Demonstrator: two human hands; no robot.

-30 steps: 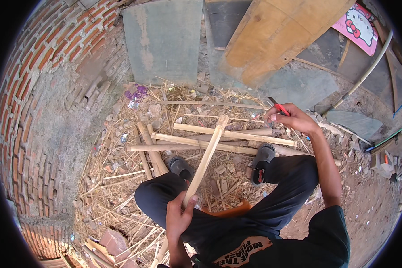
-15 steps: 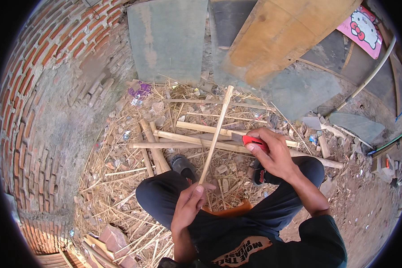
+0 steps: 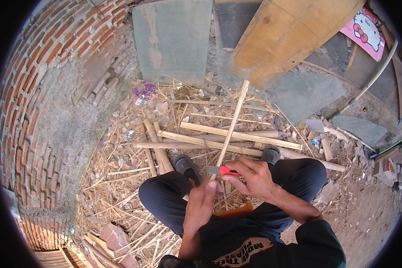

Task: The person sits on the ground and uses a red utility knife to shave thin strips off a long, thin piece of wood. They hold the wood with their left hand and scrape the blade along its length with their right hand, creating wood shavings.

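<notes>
My left hand [image 3: 201,203] is closed round the near end of a pale bamboo strip [image 3: 233,121], its thumb lying along the strip. The strip slants up and away to the right, its far end raised over the littered ground. My right hand [image 3: 251,178] grips a red utility knife [image 3: 228,171]. The knife's grey blade [image 3: 214,170] points left and lies across the strip just beyond my left thumb. Whether the blade's edge has bitten into the strip is too small to tell.
Several split bamboo pieces [image 3: 241,135] and round poles [image 3: 313,159] lie crossed beyond my shoes. Dry shavings [image 3: 120,201] and rubble cover the ground. A brick wall [image 3: 35,134] rises at left; grey boards [image 3: 172,42] and a tan board [image 3: 295,31] lean at the back.
My right hand has brought the knife left and nearer, from beyond the strip down to just above my left hand. The strip's far end has shifted right, and my left hand slightly right.
</notes>
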